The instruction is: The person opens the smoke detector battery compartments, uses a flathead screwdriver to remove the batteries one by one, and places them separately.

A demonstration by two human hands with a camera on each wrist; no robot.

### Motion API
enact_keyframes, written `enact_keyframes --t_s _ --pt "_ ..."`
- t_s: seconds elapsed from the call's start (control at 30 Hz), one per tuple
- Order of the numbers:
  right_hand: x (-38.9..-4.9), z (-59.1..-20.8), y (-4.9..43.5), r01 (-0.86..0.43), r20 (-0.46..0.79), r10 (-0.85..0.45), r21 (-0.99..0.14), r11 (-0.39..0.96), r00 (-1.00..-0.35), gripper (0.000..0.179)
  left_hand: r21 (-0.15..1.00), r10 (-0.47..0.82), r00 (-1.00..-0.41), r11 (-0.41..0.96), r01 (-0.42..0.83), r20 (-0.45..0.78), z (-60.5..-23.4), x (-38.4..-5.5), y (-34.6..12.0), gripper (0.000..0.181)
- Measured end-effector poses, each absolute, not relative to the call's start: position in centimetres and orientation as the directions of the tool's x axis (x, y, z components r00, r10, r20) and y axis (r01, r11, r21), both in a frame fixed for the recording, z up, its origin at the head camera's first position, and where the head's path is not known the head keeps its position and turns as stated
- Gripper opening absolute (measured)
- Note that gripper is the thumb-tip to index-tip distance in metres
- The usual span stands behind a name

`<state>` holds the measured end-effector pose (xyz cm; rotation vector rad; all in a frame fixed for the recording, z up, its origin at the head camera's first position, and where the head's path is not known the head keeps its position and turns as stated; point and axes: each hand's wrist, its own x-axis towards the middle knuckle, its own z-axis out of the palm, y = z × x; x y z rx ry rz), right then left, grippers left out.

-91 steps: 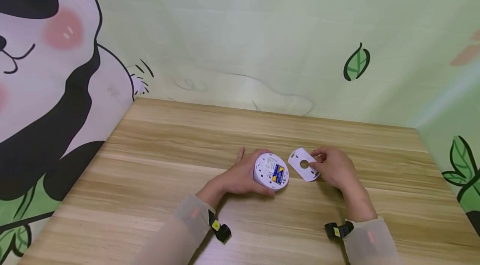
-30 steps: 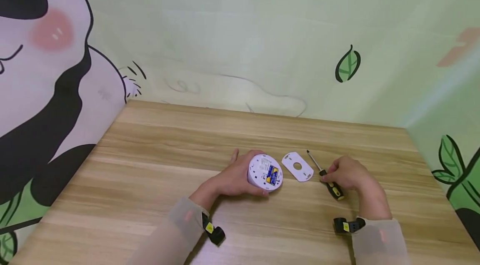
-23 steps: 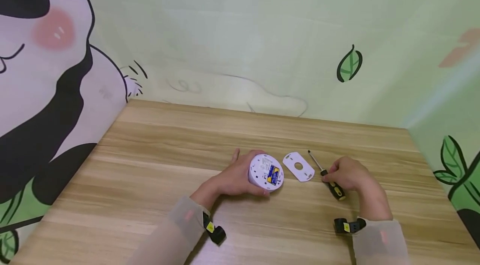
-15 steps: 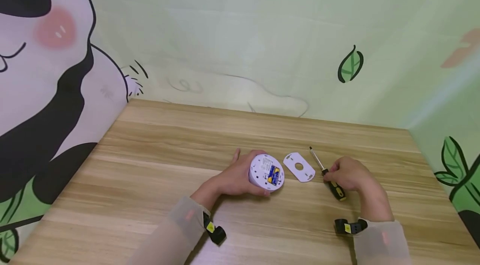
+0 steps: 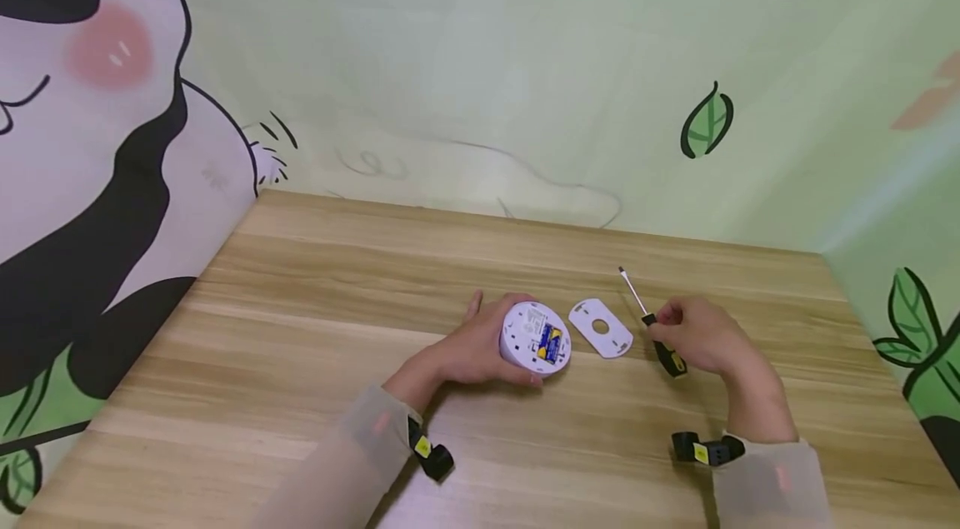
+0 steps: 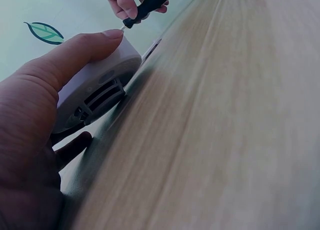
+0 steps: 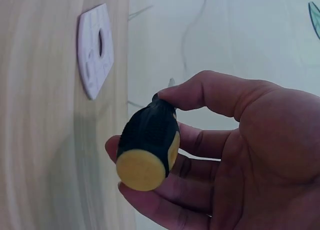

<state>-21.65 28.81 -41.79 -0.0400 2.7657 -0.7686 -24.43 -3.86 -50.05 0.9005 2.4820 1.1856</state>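
In the head view my left hand (image 5: 480,348) grips a round white smoke detector (image 5: 521,343) by its side, its battery side tilted up. Blue and yellow batteries (image 5: 551,343) sit in its open slot. My right hand (image 5: 701,335) pinches a black and yellow screwdriver (image 5: 666,356) near the top of its handle, the shank pointing away to the upper left. Seen from the right wrist, the handle's yellow end (image 7: 141,171) faces the camera, with the thumb and fingers about the grip. A flat white mounting plate (image 5: 611,339) with a round central hole lies between the two hands.
Everything is on a wood-grain table (image 5: 315,329). A pale green wall (image 5: 420,71) rises along its back edge, with a printed panda (image 5: 217,146) at the left and leaf drawings. Each wrist wears a small black camera (image 5: 435,461).
Three seconds ago my right hand held the mounting plate; now the plate lies on the table. The right hand has taken the screwdriver and moved it slightly up and away. The left hand keeps its grip.
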Motion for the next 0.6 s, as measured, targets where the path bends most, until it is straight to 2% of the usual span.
enact_keyframes --t_s 0.6 --pt "-20.9 -40.3 27.8 -0.054 -0.208 -0.193 -0.534 0.844 -0.959 0.025 0.794 0.595 -0.803 0.474 0.38 0.029 -49.9 -24.4 -3.8 0.112"
